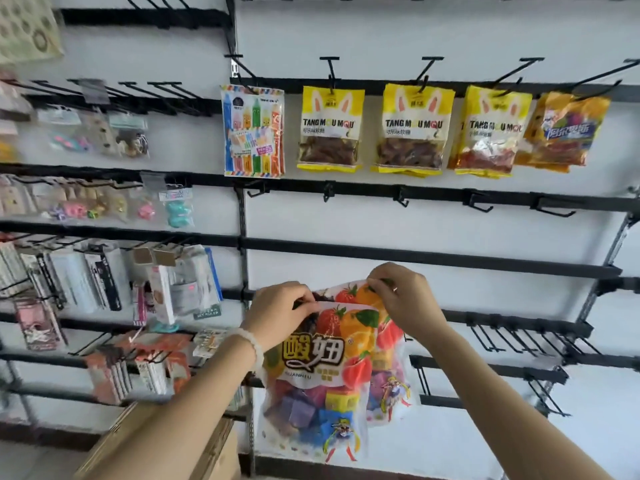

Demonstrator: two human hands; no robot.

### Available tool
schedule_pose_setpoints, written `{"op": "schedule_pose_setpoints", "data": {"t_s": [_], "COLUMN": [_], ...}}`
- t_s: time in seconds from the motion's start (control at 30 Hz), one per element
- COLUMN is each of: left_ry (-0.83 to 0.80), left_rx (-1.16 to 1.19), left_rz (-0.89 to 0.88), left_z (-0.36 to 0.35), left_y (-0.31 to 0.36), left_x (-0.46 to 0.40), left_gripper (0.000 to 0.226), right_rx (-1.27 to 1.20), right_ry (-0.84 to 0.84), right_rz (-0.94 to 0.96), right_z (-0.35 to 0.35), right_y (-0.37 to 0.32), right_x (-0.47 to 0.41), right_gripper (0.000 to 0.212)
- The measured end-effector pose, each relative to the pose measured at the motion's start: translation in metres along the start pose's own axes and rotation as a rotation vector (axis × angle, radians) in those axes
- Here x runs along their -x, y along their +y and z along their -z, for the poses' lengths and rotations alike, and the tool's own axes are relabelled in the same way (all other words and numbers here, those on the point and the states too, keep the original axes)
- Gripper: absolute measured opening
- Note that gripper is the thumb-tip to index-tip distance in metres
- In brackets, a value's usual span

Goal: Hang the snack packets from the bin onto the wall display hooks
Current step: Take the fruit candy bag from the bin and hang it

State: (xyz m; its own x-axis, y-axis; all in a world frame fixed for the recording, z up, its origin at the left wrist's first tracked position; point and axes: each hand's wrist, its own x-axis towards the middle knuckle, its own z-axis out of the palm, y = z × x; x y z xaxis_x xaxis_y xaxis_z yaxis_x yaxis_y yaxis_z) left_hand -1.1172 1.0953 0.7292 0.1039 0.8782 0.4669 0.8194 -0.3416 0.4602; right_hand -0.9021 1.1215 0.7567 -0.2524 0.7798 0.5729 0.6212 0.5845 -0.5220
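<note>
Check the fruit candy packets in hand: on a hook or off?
Off. Both hands, left and right, pinch the fruit candy packets by their top edges, no hook through them.

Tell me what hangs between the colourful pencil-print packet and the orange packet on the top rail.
Three yellow Tang Mou Mou packets hang there, each on its own hook, seen in the head view.

Three yellow Tang Mou Mou candy packets hang side by side on the upper rail. One striped pencil-print packet hangs left of them and one orange-and-purple packet to their right. Two fruit-print candy packets, one behind the other, are held up by two hands: the left hand and the right hand. One cardboard box sits lower left.
</note>
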Motion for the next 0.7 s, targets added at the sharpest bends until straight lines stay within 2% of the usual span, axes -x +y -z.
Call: {"op": "schedule_pose_setpoints", "data": {"t_s": [0.17,0.37,0.47,0.7], "left_ry": [0.043,0.058,0.07,0.087], "left_rx": [-0.002,0.007,0.024,-0.035], "left_rz": [-0.064,-0.11,-0.132,-0.143], "left_z": [0.025,0.06,0.074,0.1], "left_y": [-0.028,-0.088,-0.116,-0.169], "left_x": [-0.036,-0.075,-0.086,-0.105], "left_gripper": [0.014,0.019,0.018,0.016], "right_rx": [0.115,0.012,-0.039,0.04], "right_ry": [-0.076,-0.056,-0.107,-0.137], "right_rz": [0.023,-0.057,-0.057,-0.061], "right_z": [-0.022,-0.074,-0.099,-0.146], "right_y": [-0.009,-0.029,-0.048,-0.074], "right_x": [-0.037,-0.089,-0.114,-0.158], "right_gripper": [0.01,0.009,0.01,0.013]}}
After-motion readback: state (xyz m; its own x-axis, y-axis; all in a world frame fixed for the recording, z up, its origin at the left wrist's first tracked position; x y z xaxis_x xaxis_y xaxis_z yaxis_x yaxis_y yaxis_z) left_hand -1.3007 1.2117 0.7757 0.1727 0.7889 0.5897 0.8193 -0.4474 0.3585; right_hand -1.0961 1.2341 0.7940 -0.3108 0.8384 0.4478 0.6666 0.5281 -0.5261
